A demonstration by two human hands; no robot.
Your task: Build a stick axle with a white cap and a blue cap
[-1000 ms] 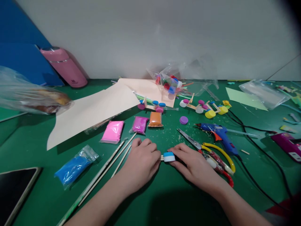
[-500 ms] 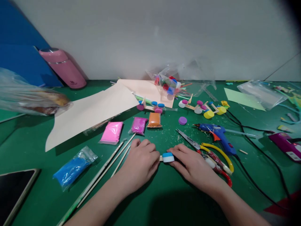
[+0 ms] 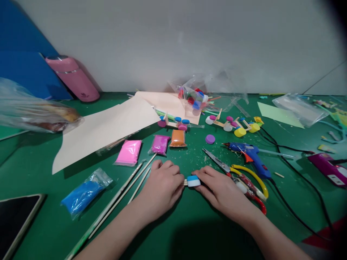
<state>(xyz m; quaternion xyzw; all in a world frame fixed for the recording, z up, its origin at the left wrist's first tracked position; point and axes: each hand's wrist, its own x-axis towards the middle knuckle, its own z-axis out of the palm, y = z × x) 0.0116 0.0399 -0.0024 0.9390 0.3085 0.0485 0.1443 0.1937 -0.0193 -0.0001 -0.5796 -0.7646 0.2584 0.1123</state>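
Note:
My left hand (image 3: 164, 184) is closed around short pale wooden sticks (image 3: 185, 182); only their ends show past the fingers. Against those ends sits a bottle cap (image 3: 193, 181), blue over white. The thumb and fingers of my right hand (image 3: 217, 184) pinch the cap from the other side. Whether the sticks are fixed to it I cannot tell. Just right of my right hand lie scissors (image 3: 221, 161) with yellow and red handles. Long thin sticks (image 3: 119, 202) rest left of my left hand, partly under that forearm.
Bags of pink (image 3: 128, 152), purple (image 3: 159, 144), orange (image 3: 178, 138) and blue clay (image 3: 86, 193) lie on the green table. A blue glue gun (image 3: 251, 157) with a black cord is at right. Small cap-wheeled stick cars (image 3: 173, 123) stand at the back, near a purple cap (image 3: 210, 139).

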